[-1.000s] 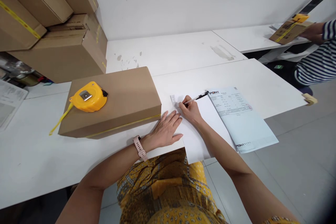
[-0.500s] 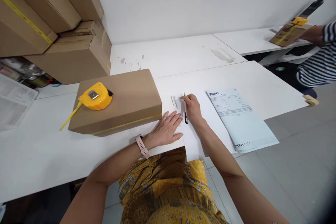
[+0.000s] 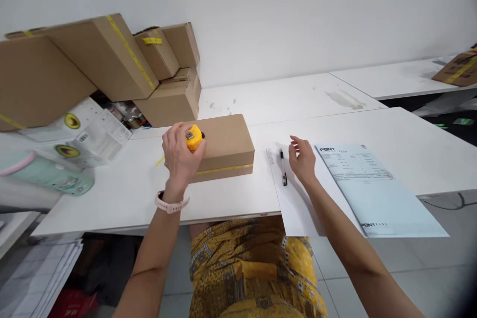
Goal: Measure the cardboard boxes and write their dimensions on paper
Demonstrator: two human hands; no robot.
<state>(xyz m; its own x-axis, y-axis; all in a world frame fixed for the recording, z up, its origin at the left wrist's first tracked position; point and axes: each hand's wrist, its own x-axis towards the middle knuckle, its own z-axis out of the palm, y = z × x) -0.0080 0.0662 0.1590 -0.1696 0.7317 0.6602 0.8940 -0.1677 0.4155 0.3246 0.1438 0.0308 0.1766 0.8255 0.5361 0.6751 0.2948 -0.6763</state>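
My left hand (image 3: 180,156) is wrapped round a yellow tape measure (image 3: 194,137) on top of a flat brown cardboard box (image 3: 228,145) with yellow tape along its side. A short bit of yellow tape blade pokes out left of the hand. My right hand (image 3: 303,159) hovers open, fingers apart, just right of a black-and-white pen (image 3: 282,168). The pen lies on a white sheet of paper (image 3: 294,198) that hangs over the table's near edge.
A pale blue printed form (image 3: 372,189) lies right of the white sheet. Stacked cardboard boxes (image 3: 112,64) lean against the wall at the back left, with printed cartons and a teal cylinder (image 3: 48,174) below them. Another taped box (image 3: 456,67) sits on the far right table.
My right hand has laid the pen down on the sheet and opened. My left hand left the table edge and closed on the tape measure. The view has swung left.
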